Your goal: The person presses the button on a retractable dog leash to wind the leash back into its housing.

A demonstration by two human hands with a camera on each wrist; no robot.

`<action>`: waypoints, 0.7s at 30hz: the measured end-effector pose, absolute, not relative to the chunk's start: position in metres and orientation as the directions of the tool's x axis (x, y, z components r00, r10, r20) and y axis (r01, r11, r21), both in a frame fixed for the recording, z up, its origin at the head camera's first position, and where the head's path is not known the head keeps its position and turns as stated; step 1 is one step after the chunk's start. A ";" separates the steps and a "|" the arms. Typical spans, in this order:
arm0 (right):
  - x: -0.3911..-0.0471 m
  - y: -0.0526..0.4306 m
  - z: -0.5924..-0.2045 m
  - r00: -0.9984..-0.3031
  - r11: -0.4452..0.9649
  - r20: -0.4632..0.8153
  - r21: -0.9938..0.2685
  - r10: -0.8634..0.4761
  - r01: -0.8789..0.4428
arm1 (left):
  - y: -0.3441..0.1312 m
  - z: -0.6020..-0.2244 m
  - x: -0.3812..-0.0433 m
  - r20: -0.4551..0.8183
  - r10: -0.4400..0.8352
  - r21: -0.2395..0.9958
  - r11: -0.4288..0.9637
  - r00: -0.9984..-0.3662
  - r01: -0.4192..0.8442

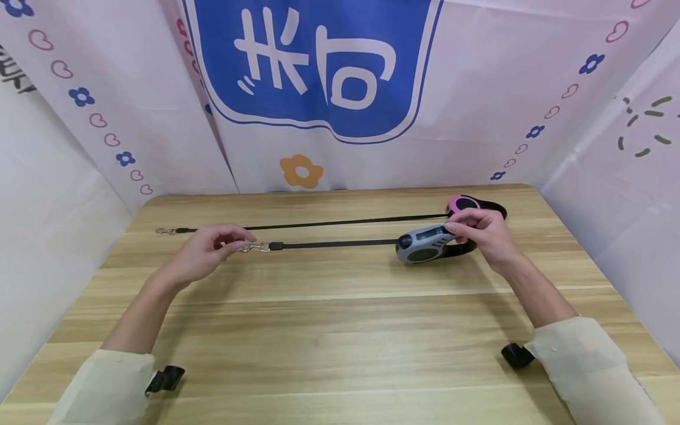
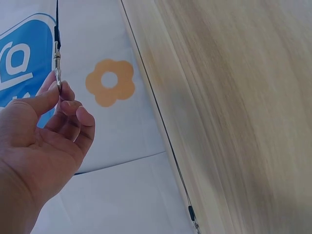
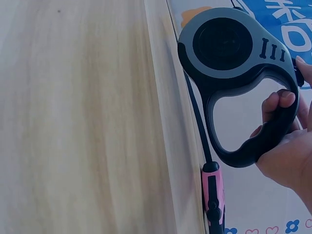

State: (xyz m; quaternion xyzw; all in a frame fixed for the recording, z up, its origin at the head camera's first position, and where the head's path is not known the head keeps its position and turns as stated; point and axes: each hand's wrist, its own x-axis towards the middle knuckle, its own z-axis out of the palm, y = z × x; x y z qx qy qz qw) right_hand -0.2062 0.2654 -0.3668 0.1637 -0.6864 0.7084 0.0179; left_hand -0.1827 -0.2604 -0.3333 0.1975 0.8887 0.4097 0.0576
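Note:
In the head view my right hand (image 1: pixel 486 236) grips the handle of a grey and black retractable dog leash (image 1: pixel 425 243). The right wrist view shows its round casing and looped handle, fingers curled through the loop and the thumb at the top button. My left hand (image 1: pixel 209 254) pinches the metal snap hook (image 1: pixel 255 247) at the end of its black strap (image 1: pixel 340 243) between thumb and fingertips. The strap stretches straight between both hands, above the table. Behind it lies a pink and black retractable leash (image 1: pixel 463 203), its cord (image 1: pixel 345 222) drawn out leftward to another snap hook (image 1: pixel 166 231).
The wooden table (image 1: pixel 319 342) fills the space below the hands. A white printed cloth (image 1: pixel 340 159) hangs along its back edge, with more cloth at both sides. A black wrist device (image 1: pixel 166 379) shows at the left sleeve, and a similar black device (image 1: pixel 517 355) at the right.

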 end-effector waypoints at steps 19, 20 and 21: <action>-0.206 0.260 -0.368 -0.938 -0.052 0.268 -0.963 -0.218 -0.263 | -0.257 -0.328 -0.183 0.086 0.418 0.747 0.574 -0.904 0.336; -0.206 0.259 -0.368 -0.939 -0.050 0.270 -0.963 -0.215 -0.266 | -0.257 -0.327 -0.183 0.087 0.417 0.744 0.578 -0.905 0.337; -0.206 0.259 -0.368 -0.939 -0.049 0.272 -0.962 -0.212 -0.267 | -0.257 -0.327 -0.183 0.087 0.416 0.742 0.580 -0.905 0.337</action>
